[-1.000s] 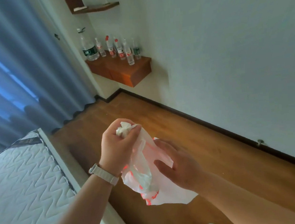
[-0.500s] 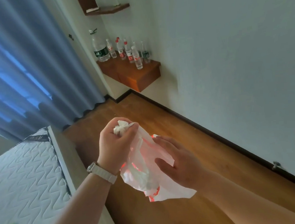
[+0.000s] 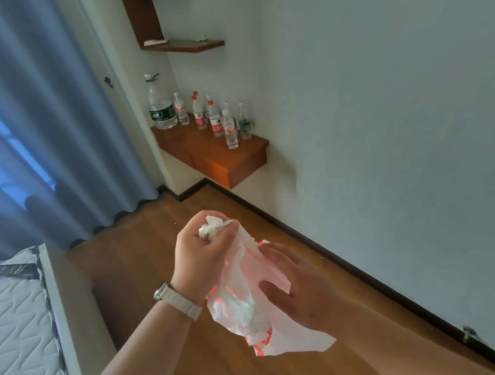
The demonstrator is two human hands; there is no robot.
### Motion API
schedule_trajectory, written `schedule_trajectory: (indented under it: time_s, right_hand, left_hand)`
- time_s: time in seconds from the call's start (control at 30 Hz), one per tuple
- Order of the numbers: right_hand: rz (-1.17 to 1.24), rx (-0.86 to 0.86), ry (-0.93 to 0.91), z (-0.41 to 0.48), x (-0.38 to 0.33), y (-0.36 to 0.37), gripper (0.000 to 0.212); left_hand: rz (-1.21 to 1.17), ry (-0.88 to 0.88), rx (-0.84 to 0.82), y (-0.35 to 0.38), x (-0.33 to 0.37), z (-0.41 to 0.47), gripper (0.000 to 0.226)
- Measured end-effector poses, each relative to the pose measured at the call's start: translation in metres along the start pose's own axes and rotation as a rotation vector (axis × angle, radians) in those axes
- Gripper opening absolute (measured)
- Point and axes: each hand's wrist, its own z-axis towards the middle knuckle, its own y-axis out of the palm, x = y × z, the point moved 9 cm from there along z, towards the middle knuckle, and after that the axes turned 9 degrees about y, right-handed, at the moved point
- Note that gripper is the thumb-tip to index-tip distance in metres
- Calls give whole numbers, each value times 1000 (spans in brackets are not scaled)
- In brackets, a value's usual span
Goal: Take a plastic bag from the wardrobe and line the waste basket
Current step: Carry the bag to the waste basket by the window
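Bag (image 3: 241, 307) held in left hand (image 3: 201, 251) shows red print, none readable

hands (image 3: 204, 255) (image 3: 303, 289) 2 | plastic bag (image 3: 244, 309) 1 | watch (image 3: 178, 300) 1 | large bottle (image 3: 160, 108) 1

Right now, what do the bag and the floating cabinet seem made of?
Bag: thin plastic film, white with red print, translucent and crumpled. Cabinet: probably wood or wood veneer, reddish-brown, smooth satin; grain is not clear.

Brown wooden floor (image 3: 145, 254) is lying open ahead; the white quilted mattress (image 3: 17, 323) is closing the left side, and the pale plain wall (image 3: 385, 147) is blocking the right.
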Motion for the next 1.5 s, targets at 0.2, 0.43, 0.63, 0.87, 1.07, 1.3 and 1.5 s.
schedule_trajectory:
  time_s: [0.2, 0.43, 0.63, 0.87, 1.07, 1.3, 1.5]
  right_hand:
    - [-60, -12, 6, 103, -35, 28, 53]
    - [-17, -71, -27, 207, -77, 78, 53]
    - [57, -146, -31, 299, -90, 114, 48]
    - [112, -251, -92, 435, -91, 153, 49]
    - [215, -419, -245, 550, -99, 165, 45]
    - [249, -391, -307, 654, -138, 186, 41]
    - [217, -517, -450, 698, -175, 223, 48]
  left_hand:
    - [-7, 15, 12, -56, -40, 83, 7]
    - [42, -33, 49, -123, -101, 160, 4]
    - [113, -75, 128, -157, -145, 220, 7]
    - [216, -123, 248, -181, -205, 313, 12]
    - [311, -181, 358, -197, -241, 398, 16]
    - [355, -192, 507, -237, -265, 464, 19]
    - [387, -189, 605, -293, -293, 488, 17]
